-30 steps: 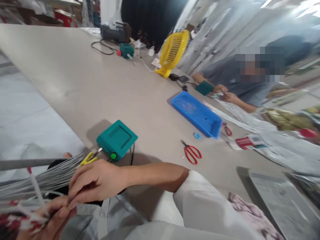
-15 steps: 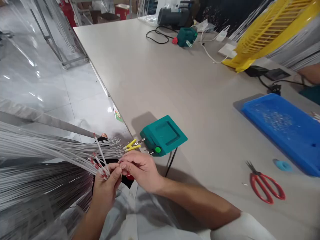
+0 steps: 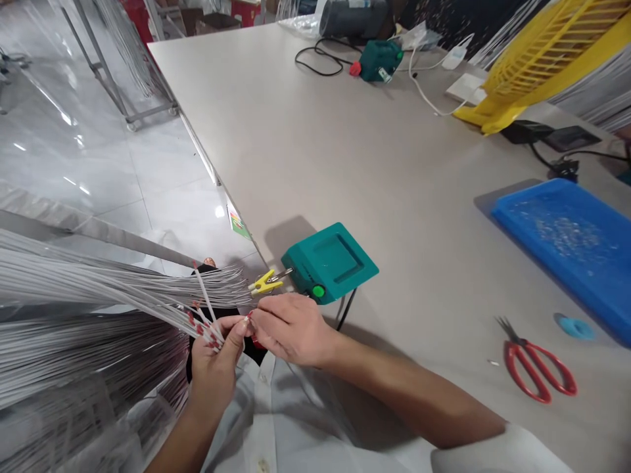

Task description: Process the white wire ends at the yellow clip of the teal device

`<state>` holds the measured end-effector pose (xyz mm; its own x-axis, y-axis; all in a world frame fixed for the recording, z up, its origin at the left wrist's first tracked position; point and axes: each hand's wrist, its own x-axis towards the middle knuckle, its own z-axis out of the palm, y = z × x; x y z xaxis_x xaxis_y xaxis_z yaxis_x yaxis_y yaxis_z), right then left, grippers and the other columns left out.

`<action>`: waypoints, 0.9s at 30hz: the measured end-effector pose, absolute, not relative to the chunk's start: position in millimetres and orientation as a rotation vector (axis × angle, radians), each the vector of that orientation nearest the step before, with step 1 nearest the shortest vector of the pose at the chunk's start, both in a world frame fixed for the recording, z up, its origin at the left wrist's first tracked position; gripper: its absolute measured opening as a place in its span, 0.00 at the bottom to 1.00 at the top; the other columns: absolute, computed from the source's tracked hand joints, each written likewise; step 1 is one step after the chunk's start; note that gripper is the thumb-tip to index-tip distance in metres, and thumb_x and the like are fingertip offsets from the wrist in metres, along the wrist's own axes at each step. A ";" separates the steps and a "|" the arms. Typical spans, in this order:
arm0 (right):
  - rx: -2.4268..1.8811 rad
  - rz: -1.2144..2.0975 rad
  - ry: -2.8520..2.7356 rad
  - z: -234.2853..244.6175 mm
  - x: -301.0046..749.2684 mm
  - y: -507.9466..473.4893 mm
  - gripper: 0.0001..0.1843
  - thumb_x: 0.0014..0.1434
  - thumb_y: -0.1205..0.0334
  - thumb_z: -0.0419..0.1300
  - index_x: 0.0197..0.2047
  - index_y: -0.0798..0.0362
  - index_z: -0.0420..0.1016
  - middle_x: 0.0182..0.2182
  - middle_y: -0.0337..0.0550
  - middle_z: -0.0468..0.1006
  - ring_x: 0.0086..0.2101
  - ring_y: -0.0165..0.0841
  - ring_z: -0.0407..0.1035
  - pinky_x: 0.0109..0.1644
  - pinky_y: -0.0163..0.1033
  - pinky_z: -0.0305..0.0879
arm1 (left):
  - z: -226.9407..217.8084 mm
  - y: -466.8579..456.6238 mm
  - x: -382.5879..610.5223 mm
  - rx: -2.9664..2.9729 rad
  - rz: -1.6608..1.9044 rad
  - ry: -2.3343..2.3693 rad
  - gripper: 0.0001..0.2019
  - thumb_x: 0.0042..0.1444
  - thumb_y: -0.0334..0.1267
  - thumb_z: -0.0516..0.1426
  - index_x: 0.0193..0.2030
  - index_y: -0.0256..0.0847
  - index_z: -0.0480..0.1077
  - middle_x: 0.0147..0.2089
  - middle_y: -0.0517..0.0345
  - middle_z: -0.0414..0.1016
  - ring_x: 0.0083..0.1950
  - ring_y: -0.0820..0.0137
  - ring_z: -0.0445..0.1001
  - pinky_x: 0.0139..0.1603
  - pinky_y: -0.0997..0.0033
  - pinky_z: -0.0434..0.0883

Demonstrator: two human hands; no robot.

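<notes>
My left hand is closed around the red-tipped ends of a bundle of thin white wires that fans out to the left. My right hand pinches the tip of one wire right beside the left thumb. Just beyond both hands, at the table's near edge, sits a small teal box with a green button and a yellow forked clip sticking out toward the wires.
Red scissors and a small blue disc lie on the grey table at right, near a blue tray. A yellow fan, cables and another teal device sit farther back. Shiny floor and metal racks are at left.
The view swung left and down from the far side of the table to my hands. The hands now meet at the wire tips, slightly nearer the teal box.
</notes>
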<state>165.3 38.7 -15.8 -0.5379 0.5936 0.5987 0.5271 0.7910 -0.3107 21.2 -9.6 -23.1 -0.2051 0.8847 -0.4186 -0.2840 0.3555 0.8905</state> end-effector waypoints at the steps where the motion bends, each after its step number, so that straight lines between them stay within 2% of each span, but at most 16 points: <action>1: -0.806 0.110 -2.283 -15.2 167.7 39.4 0.08 0.56 0.66 0.52 0.30 0.55 0.71 0.26 0.42 0.73 0.27 0.28 0.68 0.30 0.33 0.63 | -22.8 -9.5 21.9 0.579 1.194 1.374 0.09 0.44 0.40 0.62 0.28 0.34 0.74 0.23 0.59 0.70 0.17 0.82 0.54 0.17 0.80 0.52; 3: -0.813 0.202 -2.254 -13.2 171.2 40.3 0.07 0.56 0.67 0.52 0.31 0.55 0.71 0.27 0.42 0.73 0.27 0.28 0.68 0.30 0.33 0.64 | -22.0 -8.5 22.2 0.533 1.213 1.370 0.09 0.44 0.39 0.62 0.29 0.34 0.73 0.23 0.60 0.71 0.17 0.83 0.54 0.16 0.81 0.51; 7: -0.942 0.661 -1.947 -5.5 171.0 39.7 0.08 0.57 0.69 0.50 0.34 0.55 0.70 0.30 0.45 0.74 0.33 0.29 0.68 0.35 0.34 0.67 | -19.7 -4.8 20.3 0.484 1.226 1.376 0.08 0.43 0.37 0.63 0.30 0.35 0.73 0.22 0.61 0.70 0.17 0.84 0.53 0.16 0.82 0.50; 11: -1.082 0.921 -1.812 0.1 163.8 39.6 0.11 0.57 0.63 0.53 0.42 0.57 0.70 0.34 0.48 0.75 0.31 0.29 0.68 0.33 0.34 0.67 | -19.2 -4.2 19.5 0.513 1.212 1.348 0.09 0.42 0.38 0.63 0.29 0.35 0.74 0.22 0.60 0.70 0.17 0.84 0.55 0.16 0.82 0.51; 13: -1.112 1.008 -1.850 -0.6 159.8 40.4 0.10 0.56 0.60 0.56 0.39 0.57 0.71 0.31 0.45 0.75 0.28 0.27 0.67 0.29 0.32 0.65 | -21.1 -6.0 19.2 0.541 1.186 1.346 0.09 0.43 0.39 0.63 0.29 0.34 0.74 0.20 0.61 0.69 0.17 0.83 0.54 0.16 0.81 0.51; 15: -1.068 1.066 -1.912 -3.9 157.0 41.5 0.08 0.57 0.62 0.54 0.32 0.56 0.72 0.26 0.41 0.74 0.26 0.26 0.66 0.29 0.30 0.64 | -23.8 -8.3 18.2 0.573 1.158 1.363 0.11 0.43 0.41 0.62 0.28 0.34 0.75 0.18 0.62 0.67 0.16 0.82 0.53 0.16 0.80 0.51; 18: -0.937 0.905 -2.078 -10.9 157.0 42.6 0.12 0.60 0.68 0.49 0.28 0.56 0.71 0.25 0.41 0.74 0.29 0.26 0.66 0.33 0.30 0.63 | -26.9 -10.3 15.5 0.635 1.095 1.425 0.12 0.41 0.42 0.63 0.28 0.33 0.75 0.15 0.63 0.64 0.16 0.81 0.53 0.15 0.80 0.51; 23: -0.802 0.135 -2.496 -15.6 163.1 44.0 0.12 0.59 0.66 0.49 0.28 0.57 0.69 0.23 0.42 0.69 0.24 0.29 0.62 0.27 0.36 0.55 | -26.7 -9.9 13.8 0.727 0.987 1.492 0.13 0.39 0.43 0.64 0.27 0.34 0.75 0.11 0.67 0.58 0.14 0.81 0.52 0.14 0.79 0.51; 25: -0.731 -0.037 -2.606 -15.0 165.2 44.6 0.12 0.60 0.66 0.48 0.28 0.57 0.68 0.22 0.40 0.68 0.23 0.29 0.61 0.26 0.37 0.53 | -27.1 -10.1 14.7 0.719 0.993 1.494 0.13 0.40 0.44 0.63 0.27 0.34 0.75 0.11 0.68 0.58 0.14 0.81 0.53 0.13 0.80 0.51; 27: -0.666 -0.080 -2.682 -14.7 167.7 44.2 0.11 0.60 0.68 0.47 0.29 0.57 0.68 0.22 0.40 0.67 0.22 0.29 0.60 0.26 0.38 0.52 | -28.8 -10.4 15.2 0.681 1.045 1.512 0.13 0.40 0.44 0.63 0.28 0.34 0.75 0.13 0.66 0.62 0.14 0.81 0.53 0.14 0.80 0.51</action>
<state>167.7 44.2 -14.7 -0.8177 0.4404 0.3706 0.4617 0.8864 -0.0347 15.2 -10.4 -28.8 -0.2132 0.8629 -0.4581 -0.1240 0.4412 0.8888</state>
